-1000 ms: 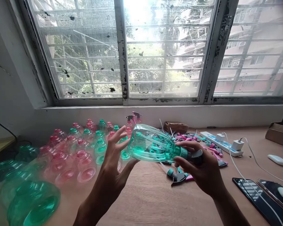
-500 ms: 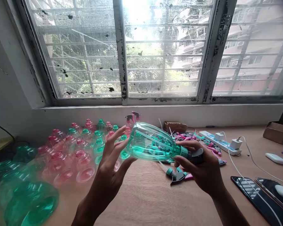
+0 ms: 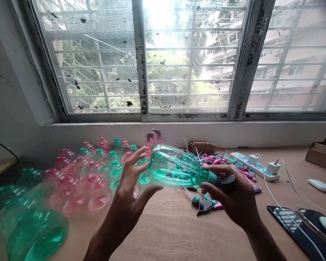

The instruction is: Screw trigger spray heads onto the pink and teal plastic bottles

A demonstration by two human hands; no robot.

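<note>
A clear green spray bottle [image 3: 176,168] lies tilted on its side in the air over the table. My right hand [image 3: 235,195] is closed round its neck and the dark trigger head [image 3: 226,182]. At the bottle's base is my left hand [image 3: 130,192], fingers spread along the end and thumb stretched beneath it, lightly cradling it; exact fingertip contact is hard to see. Below the bottle, a loose trigger head [image 3: 203,206] with a green collar rests on the table. Behind, more pink, green and black trigger heads [image 3: 213,159] lie heaped.
Several pink bottles [image 3: 67,192] and green bottles [image 3: 115,170] stand at left, with larger-looking green ones [image 3: 38,232] nearest. Two pink spray bottles with heads [image 3: 149,139] stand behind. A power strip [image 3: 256,166] with cables, phones [image 3: 290,224] and a cardboard box [image 3: 320,154] are at right.
My left thumb has slid slightly right and down under the bottle. The bottle sits a touch lower in view, and my right hand keeps its hold.
</note>
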